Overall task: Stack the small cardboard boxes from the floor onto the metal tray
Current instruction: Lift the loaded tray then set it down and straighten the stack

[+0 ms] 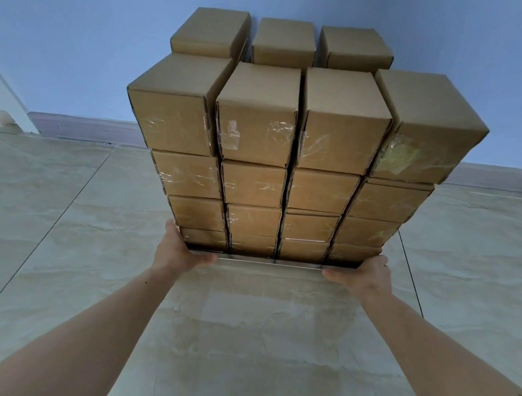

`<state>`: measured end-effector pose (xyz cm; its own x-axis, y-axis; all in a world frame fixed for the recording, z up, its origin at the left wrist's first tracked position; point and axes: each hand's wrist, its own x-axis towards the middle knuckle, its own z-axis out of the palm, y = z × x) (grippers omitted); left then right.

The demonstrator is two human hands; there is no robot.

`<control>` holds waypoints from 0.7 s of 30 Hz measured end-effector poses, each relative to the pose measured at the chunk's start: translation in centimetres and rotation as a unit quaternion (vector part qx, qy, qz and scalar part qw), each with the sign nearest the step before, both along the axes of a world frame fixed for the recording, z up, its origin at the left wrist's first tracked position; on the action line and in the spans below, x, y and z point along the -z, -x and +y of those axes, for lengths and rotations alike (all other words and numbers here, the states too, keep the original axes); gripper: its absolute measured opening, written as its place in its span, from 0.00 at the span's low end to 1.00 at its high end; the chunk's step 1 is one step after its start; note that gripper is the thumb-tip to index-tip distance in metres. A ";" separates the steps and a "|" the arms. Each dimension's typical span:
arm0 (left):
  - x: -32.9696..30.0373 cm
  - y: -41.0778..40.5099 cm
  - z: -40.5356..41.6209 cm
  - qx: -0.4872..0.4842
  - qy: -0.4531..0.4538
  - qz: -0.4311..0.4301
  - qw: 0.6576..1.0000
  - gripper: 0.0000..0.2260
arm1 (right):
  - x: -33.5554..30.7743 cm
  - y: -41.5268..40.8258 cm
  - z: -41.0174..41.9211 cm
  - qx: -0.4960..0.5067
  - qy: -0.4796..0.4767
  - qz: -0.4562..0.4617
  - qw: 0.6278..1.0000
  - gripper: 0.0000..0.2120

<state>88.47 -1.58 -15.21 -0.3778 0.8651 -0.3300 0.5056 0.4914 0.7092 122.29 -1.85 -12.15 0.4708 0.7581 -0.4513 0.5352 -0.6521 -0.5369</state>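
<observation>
Several small brown cardboard boxes point(260, 120), taped with clear tape, stand stacked in rows several layers high on a metal tray point(267, 261). Only the tray's shiny front rim shows beneath the stack. More boxes point(284, 40) form a back row against the wall. My left hand point(180, 253) grips the tray's front left corner, thumb along the rim. The front right corner is held by my right hand point(367, 275). No loose boxes lie on the floor in view.
The stack stands close to a blue wall point(89, 55) with a grey skirting board point(88, 128). Glossy beige floor tiles point(248, 338) spread around. A roll of tape point(1, 118) lies at the far left by a white door frame.
</observation>
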 end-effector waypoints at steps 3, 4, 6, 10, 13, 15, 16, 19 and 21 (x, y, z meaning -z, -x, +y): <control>-0.7 0.0 -0.4 -0.003 0.018 -0.011 1.000 0.42 | -1.2 0.7 -0.5 -0.012 0.012 -0.014 1.000 0.53; -1.2 0.0 -0.6 0.006 0.026 -0.005 1.000 0.45 | -1.9 1.0 -0.7 -0.018 0.018 -0.021 0.999 0.54; -2.1 -0.2 -1.1 0.033 0.071 0.040 0.996 0.52 | -3.0 1.6 -1.1 -0.030 0.044 -0.039 0.998 0.56; -4.3 -0.6 -2.7 0.077 0.146 0.082 0.983 0.64 | -5.7 3.5 -2.8 -0.074 0.076 -0.031 0.994 0.61; -6.7 -0.8 -3.5 0.116 0.171 0.079 0.975 0.67 | -8.0 5.3 -3.8 -0.103 0.079 -0.021 0.991 0.57; -8.8 -1.0 -4.1 0.141 0.174 0.067 0.972 0.66 | -10.0 6.4 -4.5 -0.125 0.079 -0.015 0.989 0.56; -9.9 -1.0 -4.5 0.151 0.172 0.057 0.972 0.65 | -11.0 6.9 -4.7 -0.131 0.079 -0.009 0.988 0.55; -12.4 -0.5 -4.9 0.166 0.150 0.014 0.975 0.64 | -14.2 8.6 -5.3 -0.149 0.077 -0.002 0.986 0.45; -13.2 0.3 -4.6 0.184 0.130 -0.009 0.974 0.64 | -16.9 9.7 -5.5 -0.160 0.065 0.007 0.985 0.37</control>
